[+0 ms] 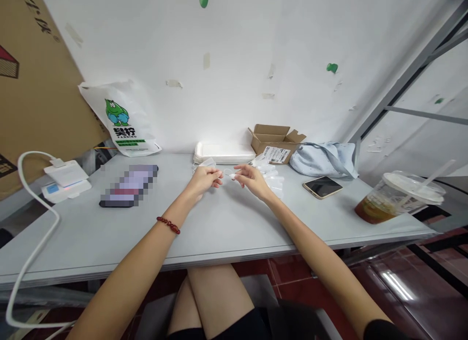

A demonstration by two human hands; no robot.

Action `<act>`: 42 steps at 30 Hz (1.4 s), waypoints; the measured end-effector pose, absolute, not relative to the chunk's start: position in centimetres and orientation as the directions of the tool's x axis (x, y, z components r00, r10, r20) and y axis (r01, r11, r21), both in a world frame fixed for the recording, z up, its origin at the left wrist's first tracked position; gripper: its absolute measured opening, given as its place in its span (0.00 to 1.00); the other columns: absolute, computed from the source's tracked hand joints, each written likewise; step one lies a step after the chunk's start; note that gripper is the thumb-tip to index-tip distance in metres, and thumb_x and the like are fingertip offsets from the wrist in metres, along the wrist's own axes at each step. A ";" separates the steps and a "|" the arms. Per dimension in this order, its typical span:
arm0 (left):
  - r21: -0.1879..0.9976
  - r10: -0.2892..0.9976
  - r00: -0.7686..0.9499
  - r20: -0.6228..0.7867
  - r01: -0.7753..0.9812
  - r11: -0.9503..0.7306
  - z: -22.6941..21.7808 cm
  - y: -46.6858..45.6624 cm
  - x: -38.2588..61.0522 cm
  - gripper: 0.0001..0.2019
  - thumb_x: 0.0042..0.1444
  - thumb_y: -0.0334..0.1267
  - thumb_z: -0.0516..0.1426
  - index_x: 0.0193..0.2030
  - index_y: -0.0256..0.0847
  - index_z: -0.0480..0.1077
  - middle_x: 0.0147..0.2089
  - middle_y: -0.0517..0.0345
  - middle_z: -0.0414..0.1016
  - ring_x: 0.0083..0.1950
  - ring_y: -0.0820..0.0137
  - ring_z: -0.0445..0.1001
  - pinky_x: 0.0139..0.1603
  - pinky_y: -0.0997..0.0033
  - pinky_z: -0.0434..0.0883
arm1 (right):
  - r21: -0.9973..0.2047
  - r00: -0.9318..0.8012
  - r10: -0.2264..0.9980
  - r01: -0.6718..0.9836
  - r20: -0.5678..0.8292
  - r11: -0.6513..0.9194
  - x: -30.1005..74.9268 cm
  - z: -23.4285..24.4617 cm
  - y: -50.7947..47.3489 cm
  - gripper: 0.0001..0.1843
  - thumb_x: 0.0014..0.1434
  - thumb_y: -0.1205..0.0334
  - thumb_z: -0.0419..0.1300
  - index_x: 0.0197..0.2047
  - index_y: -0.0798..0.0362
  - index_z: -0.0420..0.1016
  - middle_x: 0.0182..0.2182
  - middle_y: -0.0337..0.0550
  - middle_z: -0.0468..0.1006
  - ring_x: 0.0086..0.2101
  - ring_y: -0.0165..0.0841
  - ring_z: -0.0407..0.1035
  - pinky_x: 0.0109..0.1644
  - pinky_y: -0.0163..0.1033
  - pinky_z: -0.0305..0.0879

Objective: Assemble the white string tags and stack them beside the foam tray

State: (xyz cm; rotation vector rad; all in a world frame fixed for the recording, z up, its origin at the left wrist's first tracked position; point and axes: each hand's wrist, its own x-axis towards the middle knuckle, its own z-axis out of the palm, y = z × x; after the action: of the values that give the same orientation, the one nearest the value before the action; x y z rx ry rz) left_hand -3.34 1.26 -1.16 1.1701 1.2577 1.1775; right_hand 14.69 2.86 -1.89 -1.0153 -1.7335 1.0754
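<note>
Over the middle of the table my left hand (208, 180) is closed in a pinch, with a small translucent plastic piece (208, 163) showing above its fingers. A short gap away, my right hand (252, 180) pinches a small white piece (231, 176) between thumb and fingertips. A thin pale loop shows between the two hands, too fine to make out fully. Behind and beside my right hand lie several clear plastic pieces (275, 183), partly covered by it. A stack of flat white trays (224, 153) stands behind both hands.
An opened cardboard box (274, 142), a pale blue cloth bundle (321, 158), a phone (322, 187) and a drink cup (397, 198) are on the right. To the left are a blurred-out phone (128, 186), a white bag (122, 120) and a white charger (66, 179) with cable.
</note>
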 end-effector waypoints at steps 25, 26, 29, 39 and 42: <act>0.948 0.970 0.101 -0.219 -0.215 0.237 -0.7 0.8 -3.1 0.07 0.55 0.25 0.57 0.27 0.31 0.72 0.27 0.55 0.72 0.26 0.77 0.69 0.27 0.77 0.66 | -0.948 -0.316 0.922 0.148 0.223 0.281 14.5 -1.3 2.2 0.18 0.50 0.57 0.60 0.43 0.56 0.69 0.30 0.41 0.76 0.24 0.26 0.61 0.30 0.36 0.59; 0.945 0.970 0.099 -0.224 -0.219 0.241 -0.8 0.8 -3.1 0.07 0.55 0.25 0.56 0.27 0.31 0.72 0.27 0.55 0.71 0.25 0.77 0.69 0.27 0.77 0.66 | -0.950 -0.315 0.923 0.141 0.222 0.277 14.5 -1.4 2.2 0.18 0.49 0.57 0.60 0.42 0.56 0.69 0.30 0.41 0.77 0.24 0.26 0.61 0.30 0.36 0.59; 0.943 0.970 0.100 -0.221 -0.230 0.239 -0.9 0.8 -3.1 0.07 0.55 0.25 0.56 0.27 0.31 0.72 0.26 0.56 0.71 0.25 0.78 0.69 0.28 0.77 0.66 | -0.958 -0.311 0.926 0.119 0.215 0.262 14.5 -1.6 2.4 0.18 0.48 0.57 0.60 0.41 0.56 0.69 0.30 0.41 0.77 0.24 0.26 0.60 0.31 0.36 0.59; 0.937 0.970 0.097 -0.223 -0.253 0.241 -0.7 0.8 -3.2 0.08 0.56 0.25 0.56 0.27 0.31 0.72 0.27 0.56 0.71 0.25 0.78 0.68 0.26 0.78 0.66 | -0.958 -0.311 0.923 0.095 0.228 0.269 14.5 -1.8 2.6 0.18 0.47 0.56 0.61 0.40 0.56 0.70 0.29 0.41 0.77 0.24 0.26 0.60 0.30 0.36 0.58; 0.939 0.971 0.102 -0.217 -0.250 0.236 -0.6 0.7 -3.2 0.08 0.57 0.26 0.56 0.27 0.31 0.72 0.28 0.55 0.72 0.25 0.78 0.69 0.27 0.78 0.67 | -0.963 -0.303 0.926 0.078 0.223 0.258 14.6 -1.8 2.6 0.17 0.47 0.56 0.62 0.40 0.56 0.70 0.29 0.41 0.77 0.23 0.25 0.60 0.30 0.36 0.58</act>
State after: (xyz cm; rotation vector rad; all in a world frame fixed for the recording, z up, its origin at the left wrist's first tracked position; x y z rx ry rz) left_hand -3.18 0.73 -0.65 0.8854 1.0650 1.1020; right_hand 14.57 2.61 -1.79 -0.9502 -1.6186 1.1699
